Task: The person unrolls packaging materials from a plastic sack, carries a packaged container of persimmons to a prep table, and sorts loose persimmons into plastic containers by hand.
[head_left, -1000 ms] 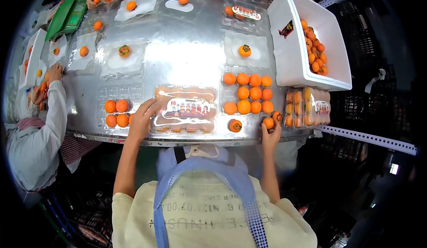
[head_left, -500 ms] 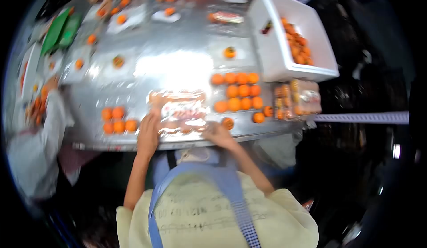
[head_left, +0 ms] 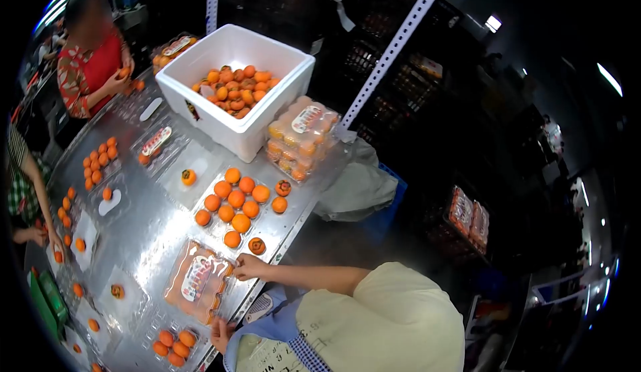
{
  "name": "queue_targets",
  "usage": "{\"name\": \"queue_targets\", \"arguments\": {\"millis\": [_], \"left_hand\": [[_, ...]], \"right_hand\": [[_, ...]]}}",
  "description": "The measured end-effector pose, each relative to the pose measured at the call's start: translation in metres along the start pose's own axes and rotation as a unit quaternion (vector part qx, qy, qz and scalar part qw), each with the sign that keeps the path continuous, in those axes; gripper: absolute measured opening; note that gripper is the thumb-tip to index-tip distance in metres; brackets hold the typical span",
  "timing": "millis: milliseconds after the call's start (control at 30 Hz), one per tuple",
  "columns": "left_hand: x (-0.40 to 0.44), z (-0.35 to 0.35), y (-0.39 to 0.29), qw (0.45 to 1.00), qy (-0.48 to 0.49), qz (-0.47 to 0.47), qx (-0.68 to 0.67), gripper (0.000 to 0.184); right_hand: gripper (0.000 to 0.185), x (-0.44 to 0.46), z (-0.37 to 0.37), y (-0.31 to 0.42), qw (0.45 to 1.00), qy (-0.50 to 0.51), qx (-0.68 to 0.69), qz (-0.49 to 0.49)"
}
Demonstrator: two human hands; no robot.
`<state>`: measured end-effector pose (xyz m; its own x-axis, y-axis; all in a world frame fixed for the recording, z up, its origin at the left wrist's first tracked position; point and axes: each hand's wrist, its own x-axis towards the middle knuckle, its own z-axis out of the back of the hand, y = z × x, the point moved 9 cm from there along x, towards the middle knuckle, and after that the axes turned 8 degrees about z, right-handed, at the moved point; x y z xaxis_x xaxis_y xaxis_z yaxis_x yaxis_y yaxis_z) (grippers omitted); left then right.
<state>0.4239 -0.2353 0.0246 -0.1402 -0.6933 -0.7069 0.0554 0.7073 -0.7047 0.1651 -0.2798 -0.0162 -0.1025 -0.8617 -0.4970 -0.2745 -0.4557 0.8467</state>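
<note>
A closed clear plastic pack of persimmons (head_left: 198, 282), with an oval printed label, lies flat on the metal table in front of me. At its right-hand corner, the fingers of my right hand (head_left: 250, 267) are closed on the rim. My left hand (head_left: 220, 334) is at the near corner, fingers bent against the edge and partly hidden. Just beyond my right hand, a loose persimmon (head_left: 257, 246) sits beside an unlidded tray of persimmons (head_left: 236, 199). Several more persimmons (head_left: 179, 346) rest in another tray to the left of the pack.
A white foam box (head_left: 250, 125) of loose persimmons stands at the back edge. Beside it are stacked filled packs (head_left: 304, 128). A metal post (head_left: 394, 51) rises behind. Two other people (head_left: 93, 65) work at the far side. A green tray (head_left: 50, 298) lies at left.
My view has swung to the right, bringing the storage area and a co-worker into sight. Both hands stay at the closed pack's edges.
</note>
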Motion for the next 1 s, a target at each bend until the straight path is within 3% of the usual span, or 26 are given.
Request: {"name": "queue_targets", "arguments": {"millis": [67,133,200,400,500,600,733,833,1000], "left_hand": [[0.02,0.003,0.04,0.976,0.02,0.088,-0.196,0.027],[0.038,-0.005,0.041,0.969,-0.007,0.096,-0.227,0.026],[0.047,-0.013,0.033,0.969,-0.029,0.086,-0.232,0.026],[0.061,-0.023,0.013,0.977,-0.036,0.064,-0.199,0.023],[0.064,-0.021,0.007,0.98,-0.041,0.051,-0.189,0.022],[0.066,-0.024,0.001,0.982,-0.044,0.046,-0.178,0.021],[0.067,-0.025,-0.003,0.984,-0.045,0.036,-0.169,0.019],[0.068,-0.025,-0.006,0.985,-0.043,0.028,-0.165,0.018],[0.071,-0.027,-0.012,0.987,-0.044,0.011,-0.154,0.016]], "right_hand": [[0.035,-0.015,-0.009,0.013,0.999,0.015,0.026,-0.035],[0.04,-0.012,-0.02,0.0,0.992,0.055,0.098,-0.059],[0.045,-0.017,-0.022,0.006,0.993,0.028,0.116,-0.024],[0.055,-0.02,-0.029,0.003,0.991,0.01,0.127,-0.037],[0.054,-0.027,-0.033,0.002,0.992,0.002,0.122,-0.038],[0.04,-0.034,-0.037,0.012,0.992,0.021,0.124,-0.019],[0.042,-0.032,-0.039,0.007,0.992,0.03,0.122,-0.016],[0.044,-0.037,-0.037,0.012,0.989,0.017,0.143,-0.03],[0.045,-0.016,-0.044,-0.043,0.961,0.045,0.253,-0.105]]}}
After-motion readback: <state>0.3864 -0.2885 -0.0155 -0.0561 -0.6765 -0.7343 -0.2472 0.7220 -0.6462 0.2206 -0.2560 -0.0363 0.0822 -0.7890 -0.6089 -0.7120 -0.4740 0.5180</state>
